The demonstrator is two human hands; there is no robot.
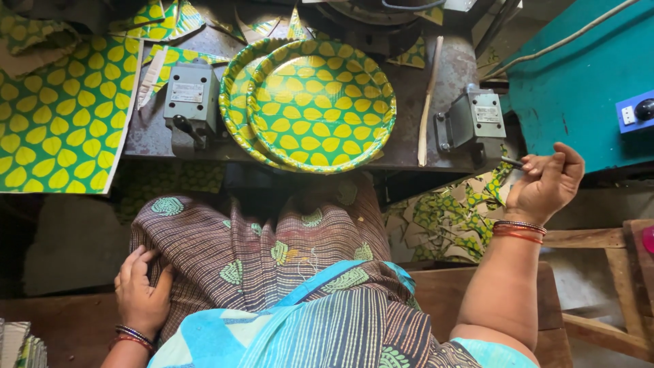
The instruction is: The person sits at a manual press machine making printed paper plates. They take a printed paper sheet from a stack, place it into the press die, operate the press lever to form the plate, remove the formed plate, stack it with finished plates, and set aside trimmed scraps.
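Green-and-yellow paper plates [320,102] are stacked on the metal bench [409,88] — a small lever [512,162] is pinched by the right hand [545,184]; the left hand [142,289] is rested open on the lap.

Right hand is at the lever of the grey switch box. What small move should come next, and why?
Probably press the lever with the right hand: its fingertips already pinch it at the right switch box. Formed plates lie stacked on the machine bed, and the left hand rests on the lap.

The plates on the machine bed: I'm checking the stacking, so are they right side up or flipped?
Right side up. The top plate shows its hollow patterned face and raised rim, nested in another below it, flat on the bed.
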